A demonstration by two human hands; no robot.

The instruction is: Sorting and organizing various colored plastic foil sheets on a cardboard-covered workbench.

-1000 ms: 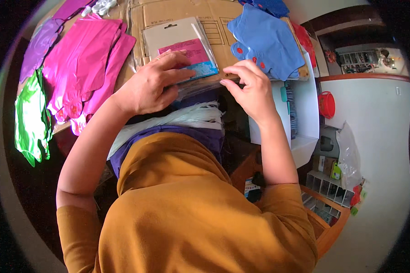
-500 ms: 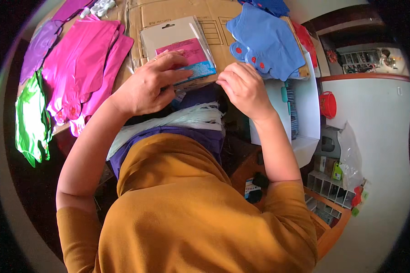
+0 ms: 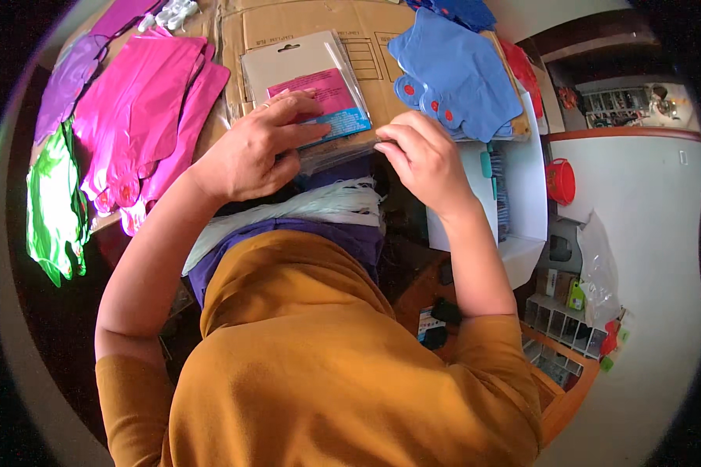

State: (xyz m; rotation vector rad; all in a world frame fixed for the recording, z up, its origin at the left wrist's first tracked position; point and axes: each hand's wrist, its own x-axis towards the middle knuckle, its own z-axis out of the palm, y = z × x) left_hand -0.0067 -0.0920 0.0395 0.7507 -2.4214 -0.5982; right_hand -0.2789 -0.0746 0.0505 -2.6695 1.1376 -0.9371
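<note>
A clear plastic packet [image 3: 304, 74] with a white card, a pink label and a blue strip lies on flattened brown cardboard [image 3: 319, 23]. My left hand [image 3: 253, 148] rests flat on the packet's near half, fingers spread over the label. My right hand [image 3: 424, 159] pinches the packet's near right edge with curled fingers. A bundle of white strips [image 3: 319, 204] and purple fabric [image 3: 288, 233] lies just below both hands.
Pink foil balloons [image 3: 144, 105] lie at the left, with a purple one [image 3: 66, 82] and a green one [image 3: 51, 198] beyond. Blue foil balloons [image 3: 456, 74] lie at the right. A white box [image 3: 514, 194], a red round object [image 3: 561, 180] and shelves [image 3: 557, 319] stand at the right.
My right hand has slid toward the packet's near right edge and closed its fingers on it. My left hand stays pressed on the packet.
</note>
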